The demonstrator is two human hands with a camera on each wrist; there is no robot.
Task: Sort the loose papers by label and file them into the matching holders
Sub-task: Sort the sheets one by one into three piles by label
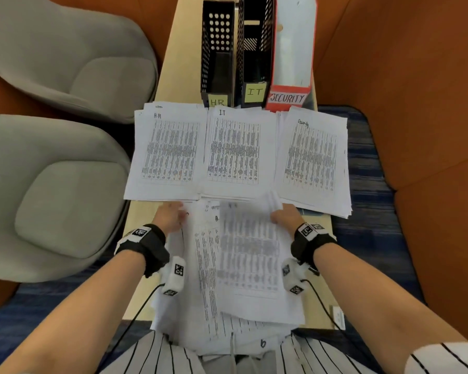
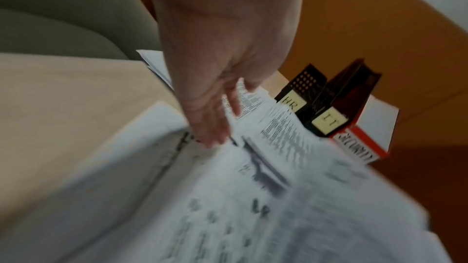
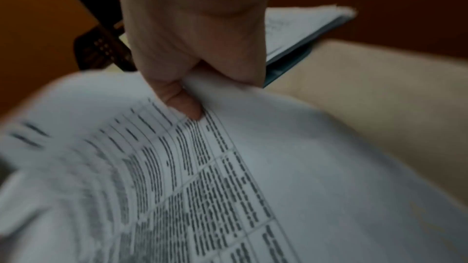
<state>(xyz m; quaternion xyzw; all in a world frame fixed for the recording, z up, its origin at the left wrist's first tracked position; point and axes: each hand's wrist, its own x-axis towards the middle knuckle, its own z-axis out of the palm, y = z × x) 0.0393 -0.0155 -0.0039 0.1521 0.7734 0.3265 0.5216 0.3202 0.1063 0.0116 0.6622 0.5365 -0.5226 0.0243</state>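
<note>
White printed sheet (image 1: 250, 255) pinched at its far edge in my right hand (image 1: 287, 215), lifted off the loose pile (image 1: 200, 306) beneath. My left hand (image 1: 169, 215), fingers straight, rests on that pile.

chairs: two grey upholstered chairs (image 1: 65, 58) (image 1: 52, 209) stand off to the left of the fingers, one behind the other, beside the table
table: a narrow pale wooden table (image 1: 173, 68) runs away from the fingers; bare wood shows left of the fingers in the left wrist view (image 2: 63, 97)
partition: an orange padded partition (image 1: 405, 76) rises beyond and to the right of the fingers
carpet: blue streaked carpet (image 1: 368, 163) lies to the right of the fingers, below the table edge
shirt: white shirt (image 1: 157, 354) with black pinstripes, nearer than the fingers, at the bottom edge
cable: a thin black cable (image 1: 135, 317) hangs nearer than the fingers on the left
</note>
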